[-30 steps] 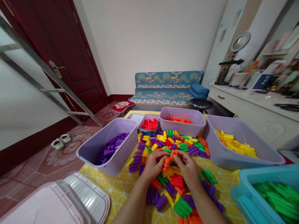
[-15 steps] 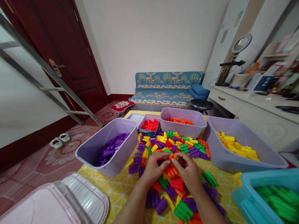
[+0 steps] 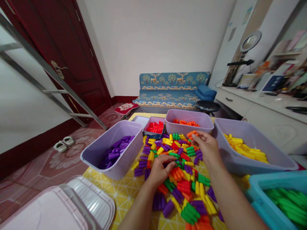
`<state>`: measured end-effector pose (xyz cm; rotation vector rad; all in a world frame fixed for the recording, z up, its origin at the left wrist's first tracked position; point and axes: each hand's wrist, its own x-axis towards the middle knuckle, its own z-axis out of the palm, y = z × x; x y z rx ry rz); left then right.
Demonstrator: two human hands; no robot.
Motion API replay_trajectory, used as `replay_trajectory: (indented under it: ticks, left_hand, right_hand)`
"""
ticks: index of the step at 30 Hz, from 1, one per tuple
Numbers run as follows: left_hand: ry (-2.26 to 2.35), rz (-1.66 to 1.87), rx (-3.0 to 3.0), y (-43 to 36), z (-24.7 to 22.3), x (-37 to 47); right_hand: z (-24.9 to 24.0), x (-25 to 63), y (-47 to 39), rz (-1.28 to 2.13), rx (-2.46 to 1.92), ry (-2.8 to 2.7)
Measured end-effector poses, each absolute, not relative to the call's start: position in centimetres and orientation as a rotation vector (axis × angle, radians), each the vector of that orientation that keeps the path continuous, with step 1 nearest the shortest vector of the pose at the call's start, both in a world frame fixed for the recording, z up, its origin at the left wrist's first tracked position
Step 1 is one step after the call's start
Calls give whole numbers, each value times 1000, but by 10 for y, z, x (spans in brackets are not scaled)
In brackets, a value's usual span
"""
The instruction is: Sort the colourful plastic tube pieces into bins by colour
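Observation:
Above the pile, my right hand (image 3: 208, 144) pinches an orange plastic tube piece (image 3: 192, 134) between thumb and fingertips, close to the front wall of the lilac bin (image 3: 189, 129) of orange pieces. My left hand (image 3: 161, 169) rests low over the mixed pile, its thumb and fingers apart, with nothing visible in its grasp. Its fingertips are close to a green piece (image 3: 174, 155); whether they touch is unclear. Around both hands lie yellow, purple, red, green and orange tube pieces, many joined in rows. Beneath the left hand sits an orange cluster (image 3: 177, 174).
A lilac bin (image 3: 126, 159) at left holds purple pieces. Red ones fill a small box (image 3: 155, 134) at the back. To the right stand a lilac bin (image 3: 254, 172) with yellow pieces and a turquoise bin (image 3: 261, 188) with green ones. Lids (image 3: 96, 201) lie front left.
My hands have separated. The right one moved away and to the right with an orange piece, while the left stayed over the pile. More pieces show where the right hand was.

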<state>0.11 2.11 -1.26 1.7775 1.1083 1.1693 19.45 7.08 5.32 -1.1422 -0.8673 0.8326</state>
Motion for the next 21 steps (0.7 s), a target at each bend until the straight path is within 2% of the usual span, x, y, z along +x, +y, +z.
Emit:
replay_trajectory:
  ticks: [6,9,15,18,21]
  left_hand:
    - [1096,1175,1762,22,-15,1]
    - [1079,1187,1732,22,-17,1]
    - [1053,1189,1669,23,-19,1]
    - [1053,1197,1652,23,-19,1]
    - [1066,1215,1669,23,-18,1]
  right_hand:
    - [61,185,99,788,-910,-809]
    - [53,181,79,834,-991,-875]
    - [32,189,23,975,-1434,-1667]
    - [27,188,7,841,-1588,-2080]
    - [25,180,2,639,-1648,-2226]
